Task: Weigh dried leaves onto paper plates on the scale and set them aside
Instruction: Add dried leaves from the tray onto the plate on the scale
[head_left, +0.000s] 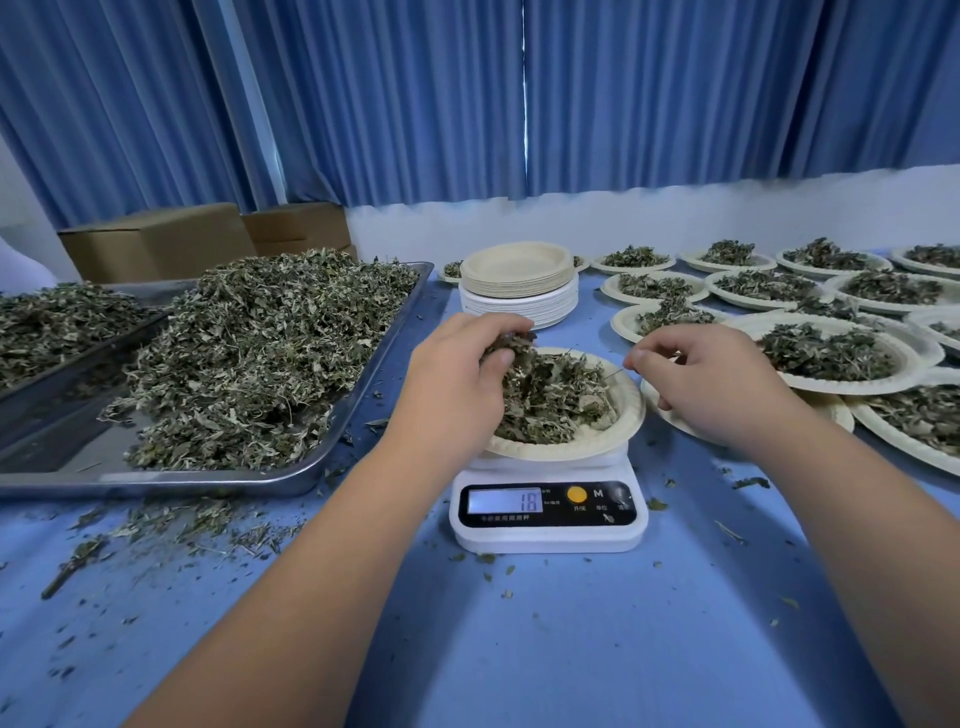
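Topping up the plate (625, 422) on the scale (546, 536), left hand (448, 375) is pinching leaves (508, 347), right hand (712, 385) grip unclear; filled plates (831, 386) are sitting aside

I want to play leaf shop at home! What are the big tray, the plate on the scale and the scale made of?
The big tray looks like metal, probably steel: grey with a shiny, mirror-like rim. The plate looks like pressed paper: matte cream with a crimped rim. The scale seems to be smooth white plastic, with a glossy black front panel.
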